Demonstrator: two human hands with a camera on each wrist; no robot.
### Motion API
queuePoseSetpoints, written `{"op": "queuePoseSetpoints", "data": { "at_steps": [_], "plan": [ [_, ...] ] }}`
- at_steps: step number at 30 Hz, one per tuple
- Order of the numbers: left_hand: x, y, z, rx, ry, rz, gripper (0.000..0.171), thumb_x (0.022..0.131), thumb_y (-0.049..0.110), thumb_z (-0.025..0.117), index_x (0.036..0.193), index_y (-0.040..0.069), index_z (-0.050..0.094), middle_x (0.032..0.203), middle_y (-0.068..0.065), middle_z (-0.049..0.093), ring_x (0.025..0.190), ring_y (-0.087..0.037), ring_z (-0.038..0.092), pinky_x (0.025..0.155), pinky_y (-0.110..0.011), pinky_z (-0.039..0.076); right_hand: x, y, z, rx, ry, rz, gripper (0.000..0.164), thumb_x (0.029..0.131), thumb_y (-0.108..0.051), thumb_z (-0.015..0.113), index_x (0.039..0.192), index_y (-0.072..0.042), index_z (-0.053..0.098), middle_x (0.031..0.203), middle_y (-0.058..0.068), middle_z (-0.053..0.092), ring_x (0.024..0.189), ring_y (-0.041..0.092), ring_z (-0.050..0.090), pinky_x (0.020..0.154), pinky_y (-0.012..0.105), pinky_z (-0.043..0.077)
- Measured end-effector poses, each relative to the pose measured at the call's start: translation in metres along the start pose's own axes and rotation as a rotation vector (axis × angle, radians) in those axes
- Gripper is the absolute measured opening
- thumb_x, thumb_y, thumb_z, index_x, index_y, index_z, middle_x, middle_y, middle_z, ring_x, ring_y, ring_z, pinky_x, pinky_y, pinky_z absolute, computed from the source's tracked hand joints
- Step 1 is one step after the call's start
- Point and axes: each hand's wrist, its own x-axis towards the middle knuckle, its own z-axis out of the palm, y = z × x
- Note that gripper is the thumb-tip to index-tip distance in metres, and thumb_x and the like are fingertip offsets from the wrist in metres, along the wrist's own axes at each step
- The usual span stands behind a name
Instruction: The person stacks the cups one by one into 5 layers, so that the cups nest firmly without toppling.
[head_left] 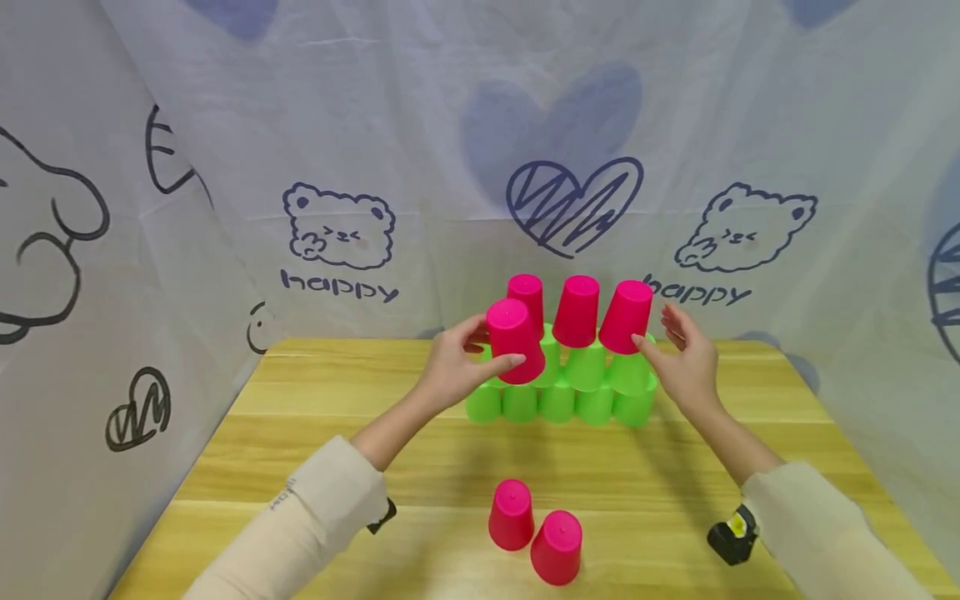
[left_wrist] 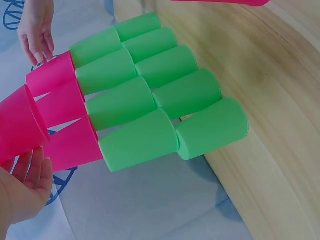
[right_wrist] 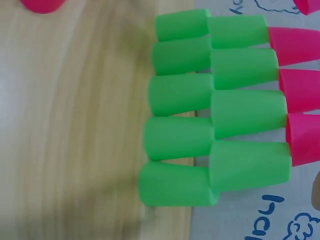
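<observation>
My left hand (head_left: 457,362) grips an upside-down pink cup (head_left: 516,342), thumb across its front and fingers round the far side. In the head view this cup overlaps the left pink cup (head_left: 527,292) of a stacked wall. Three pink cups form the wall's top row, above two rows of green cups (head_left: 557,404). Beside the right pink cup (head_left: 627,317) is my right hand (head_left: 686,362), its thumb tip at the cup's lower edge and its fingers loosely bent, apart from it. The left wrist view shows the held cup (left_wrist: 17,125) tilted relative to the top row.
Two more pink cups, one left (head_left: 512,517) and one right (head_left: 557,550), stand upside down near the front of the wooden table (head_left: 300,433). A white cloth (head_left: 442,167) with printed bears and hearts hangs behind the wall of cups.
</observation>
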Motion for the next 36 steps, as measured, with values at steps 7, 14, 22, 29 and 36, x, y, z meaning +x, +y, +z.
{"op": "queuePoseSetpoints", "data": {
  "at_steps": [7,14,22,29,36],
  "plan": [
    [0.004,0.006,-0.004,0.006,0.012,-0.007,0.045,0.075,0.021,0.076,0.112,0.003,0.06,0.104,-0.013,0.067,0.095,-0.024,0.061,0.083,-0.039,0.053,-0.021,0.013,0.001,0.044,0.095,-0.092,0.051,0.076,0.004,0.07,0.123,0.009,0.053,0.117,0.014,0.06,0.103,-0.001,0.052,0.091,0.003,0.04],
    [0.01,0.012,-0.006,-0.042,0.012,-0.042,0.044,0.077,0.022,0.075,0.114,0.003,0.059,0.105,-0.013,0.065,0.096,-0.025,0.06,0.084,-0.041,0.053,-0.043,0.012,-0.001,0.118,0.043,-0.13,0.044,0.076,0.008,0.069,0.117,0.012,0.056,0.1,-0.031,0.053,0.096,-0.012,0.053,0.087,0.003,0.043],
    [0.02,0.019,-0.005,-0.041,0.016,-0.061,0.044,0.078,0.024,0.074,0.114,0.005,0.059,0.106,-0.011,0.066,0.095,-0.022,0.06,0.081,-0.033,0.052,-0.072,0.024,0.001,0.175,-0.208,-0.111,0.042,0.081,0.003,0.066,0.119,0.014,0.052,0.111,-0.012,0.061,0.099,-0.014,0.053,0.087,0.006,0.044],
    [0.028,0.026,-0.003,-0.02,0.021,-0.067,0.047,0.078,0.027,0.073,0.118,0.008,0.058,0.107,-0.008,0.064,0.095,-0.022,0.06,0.08,-0.03,0.052,-0.098,0.04,0.007,0.193,-0.39,-0.16,0.041,0.082,0.002,0.064,0.119,0.015,0.051,0.118,0.032,0.056,0.103,-0.012,0.053,0.089,0.008,0.045],
    [0.041,0.032,-0.003,-0.026,0.032,-0.044,0.046,0.079,0.025,0.073,0.118,0.006,0.057,0.108,-0.009,0.064,0.097,-0.024,0.059,0.082,-0.032,0.051,-0.129,0.052,0.011,0.228,-0.628,-0.156,0.044,0.085,-0.003,0.063,0.123,0.013,0.049,0.12,0.035,0.054,0.109,-0.009,0.052,0.092,0.009,0.043]
  ]
}}
